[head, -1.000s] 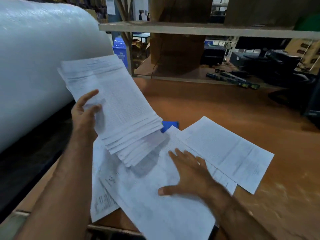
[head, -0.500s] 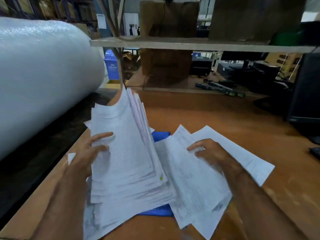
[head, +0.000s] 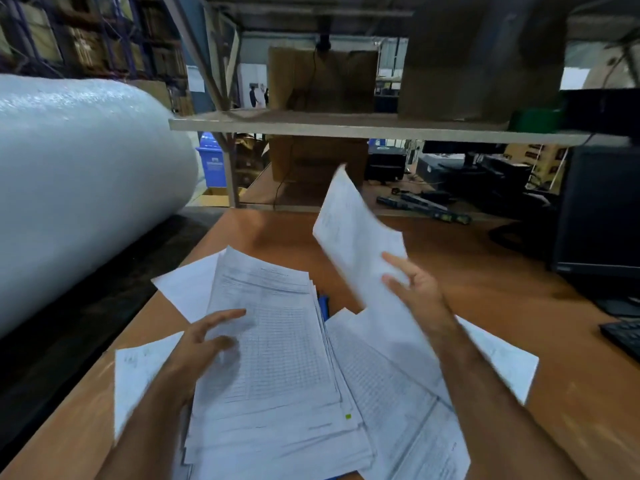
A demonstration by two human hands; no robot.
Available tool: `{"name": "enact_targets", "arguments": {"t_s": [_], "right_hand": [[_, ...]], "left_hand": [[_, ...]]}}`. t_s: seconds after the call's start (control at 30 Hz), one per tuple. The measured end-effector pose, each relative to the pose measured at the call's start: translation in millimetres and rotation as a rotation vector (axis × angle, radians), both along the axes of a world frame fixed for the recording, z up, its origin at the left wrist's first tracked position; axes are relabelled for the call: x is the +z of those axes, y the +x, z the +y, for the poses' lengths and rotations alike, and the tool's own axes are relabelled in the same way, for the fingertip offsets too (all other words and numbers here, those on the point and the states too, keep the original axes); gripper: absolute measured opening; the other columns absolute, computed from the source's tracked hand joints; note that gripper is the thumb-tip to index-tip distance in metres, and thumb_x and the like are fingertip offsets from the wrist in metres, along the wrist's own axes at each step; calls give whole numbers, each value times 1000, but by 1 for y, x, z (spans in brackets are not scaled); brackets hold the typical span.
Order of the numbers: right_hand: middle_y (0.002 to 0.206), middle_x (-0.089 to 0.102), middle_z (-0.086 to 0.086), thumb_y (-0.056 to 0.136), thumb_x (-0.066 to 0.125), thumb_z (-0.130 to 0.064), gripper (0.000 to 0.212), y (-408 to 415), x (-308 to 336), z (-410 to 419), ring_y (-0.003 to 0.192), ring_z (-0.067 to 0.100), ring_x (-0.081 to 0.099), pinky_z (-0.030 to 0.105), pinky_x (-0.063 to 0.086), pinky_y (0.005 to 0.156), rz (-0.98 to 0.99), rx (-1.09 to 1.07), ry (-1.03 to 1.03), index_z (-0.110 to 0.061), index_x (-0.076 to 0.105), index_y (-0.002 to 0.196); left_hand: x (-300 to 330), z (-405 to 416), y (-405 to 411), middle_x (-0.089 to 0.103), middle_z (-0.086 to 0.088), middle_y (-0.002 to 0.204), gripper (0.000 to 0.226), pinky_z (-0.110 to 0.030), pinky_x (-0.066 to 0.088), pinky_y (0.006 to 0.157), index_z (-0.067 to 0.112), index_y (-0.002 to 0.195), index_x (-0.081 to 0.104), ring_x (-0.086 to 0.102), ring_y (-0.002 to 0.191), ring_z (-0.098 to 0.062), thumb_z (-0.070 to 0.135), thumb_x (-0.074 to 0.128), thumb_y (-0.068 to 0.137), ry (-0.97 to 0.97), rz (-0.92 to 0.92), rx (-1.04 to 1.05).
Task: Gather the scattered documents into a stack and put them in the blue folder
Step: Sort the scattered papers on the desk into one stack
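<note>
The left hand (head: 204,341) lies flat with fingers spread on the stack (head: 277,358) on the bench (head: 519,306), grasping nothing. Only a sliver of the blue folder (head: 322,306) peeks out beneath (nothing seems to be in it yet). The right hand (head: 412,289) pinches a lifted sheet (head: 353,230); lay it square on top.

stack (head: 277,358) on table (head: 519,306) | folder (head: 323,303) beneath | loose sheets (head: 398,393) right | roll (head: 79,188) left
</note>
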State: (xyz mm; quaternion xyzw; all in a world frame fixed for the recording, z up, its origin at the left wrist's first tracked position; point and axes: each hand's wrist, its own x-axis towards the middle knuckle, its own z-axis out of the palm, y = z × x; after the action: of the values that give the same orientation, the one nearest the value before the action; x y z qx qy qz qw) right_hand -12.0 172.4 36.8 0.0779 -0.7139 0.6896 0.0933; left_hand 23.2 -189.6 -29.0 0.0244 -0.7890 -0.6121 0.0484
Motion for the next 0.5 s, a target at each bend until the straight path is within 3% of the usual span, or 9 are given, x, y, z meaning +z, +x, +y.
{"name": "enact_targets", "arguments": {"t_s": [0.07, 0.1, 0.17, 0.2, 0.27, 0.33, 0.4, 0.43, 0.5], "right_hand": [[136, 61, -13, 89, 78, -17, 51, -4, -26, -26, 102, -2, 65, 18, 54, 62, 13, 58, 278, -25, 63, 137], [139, 59, -11, 87, 81, -21, 56, -5, -38, -41, 106, -8, 62, 24, 58, 67, 29, 105, 420, -24, 61, 139], [147, 54, -7, 82, 80, -37, 70, -6, -61, -67, 124, -8, 52, 33, 53, 100, 91, 189, 673, -23, 54, 146], [151, 50, -5, 81, 76, -45, 77, -6, -70, -76, 133, 0, 48, 33, 44, 111, 94, 215, 771, -24, 49, 149], [159, 39, -5, 85, 73, -50, 82, -2, -75, -85, 141, 13, 42, 34, 38, 116, 40, 209, 852, -30, 38, 155], [159, 33, -8, 90, 67, -54, 79, 2, -73, -80, 140, 17, 42, 39, 41, 111, 61, 75, 871, -32, 31, 157], [160, 33, -5, 93, 54, -63, 74, 3, -72, -63, 139, 25, 41, 47, 40, 107, 17, -206, 1046, -32, 31, 156], [162, 28, -1, 95, 47, -67, 74, 3, -71, -51, 142, 30, 36, 51, 36, 108, -101, -306, 1150, -30, 28, 157], [169, 13, 4, 95, 33, -75, 82, 3, -76, -27, 152, 37, 19, 62, 23, 114, -381, -306, 1240, -29, 17, 160]], "left_hand": [[8, 7, 1, 61, 17, 132, 26, -23, 40, 96, 38, 123, 70, 54, 122, -7, 25, 64, 100, 61, 2, 0], [11, 8, 0, 59, 22, 133, 25, -27, 37, 102, 44, 123, 67, 52, 123, -3, 46, 59, 100, 109, -14, 16], [12, 6, -5, 51, 20, 146, 43, -38, 31, 115, 54, 125, 60, 46, 134, -8, 74, 46, 90, 178, -17, 41], [10, 5, -5, 44, 20, 152, 46, -39, 29, 116, 54, 132, 55, 42, 137, -9, 72, 45, 91, 152, 18, 17], [7, 9, -1, 39, 27, 148, 53, -37, 35, 110, 51, 146, 43, 41, 132, -4, 46, 61, 96, 33, 62, -56], [-3, 6, 2, 49, 21, 142, 58, -36, 44, 100, 48, 138, 55, 49, 128, -12, 18, 74, 92, -60, 71, -91], [-10, 1, -1, 61, 11, 136, 49, -43, 52, 97, 43, 120, 71, 58, 124, -22, 3, 71, 91, -62, 55, -119], [-12, -2, -4, 63, 8, 134, 48, -49, 52, 100, 41, 116, 74, 59, 123, -25, 0, 69, 91, -50, 43, -96], [-16, -4, -11, 64, 3, 133, 48, -57, 50, 102, 37, 113, 76, 60, 121, -29, -5, 65, 91, -38, 25, -48]]}}
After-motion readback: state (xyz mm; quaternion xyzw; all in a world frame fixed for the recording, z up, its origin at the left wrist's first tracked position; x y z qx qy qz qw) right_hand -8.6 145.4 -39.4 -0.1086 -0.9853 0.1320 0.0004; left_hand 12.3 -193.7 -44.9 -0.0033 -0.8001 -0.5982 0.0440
